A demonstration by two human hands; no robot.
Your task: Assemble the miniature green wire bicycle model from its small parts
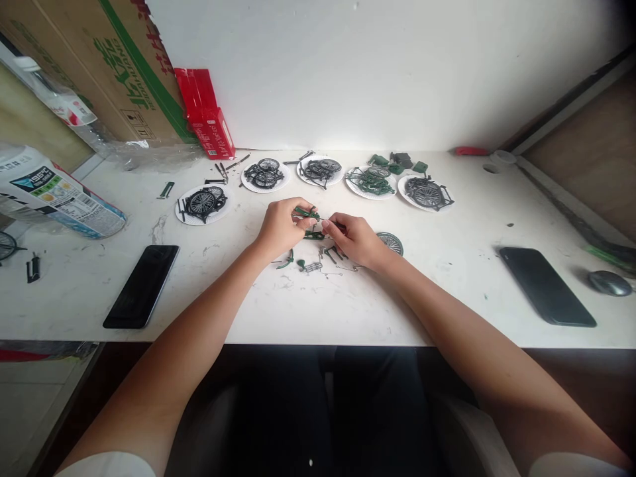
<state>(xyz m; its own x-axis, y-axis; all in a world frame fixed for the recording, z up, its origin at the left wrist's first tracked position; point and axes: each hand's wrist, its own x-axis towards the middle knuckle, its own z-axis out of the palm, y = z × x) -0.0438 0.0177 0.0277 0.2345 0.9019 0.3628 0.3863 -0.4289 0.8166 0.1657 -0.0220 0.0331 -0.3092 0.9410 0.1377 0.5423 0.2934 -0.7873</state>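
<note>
Near the middle of the white table, my left hand [287,225] pinches a small green part [308,213]. Close at its right, my right hand [354,237] is closed on a thin dark tool [340,226], whose tip points at the green part. Below the hands lie a green frame piece [314,235], a curved green piece [287,260], a small silver rack [313,267] and several thin rods. A green-rimmed wheel [390,244] rests on the table just right of my right hand, partly behind it.
White plates [183,215] with black and green bicycle parts form an arc behind the hands. Phones lie left [142,286] and right [548,286], with a mouse [609,283] far right. A red box [213,136], a cardboard box [134,73] and a large bottle [59,192] stand left.
</note>
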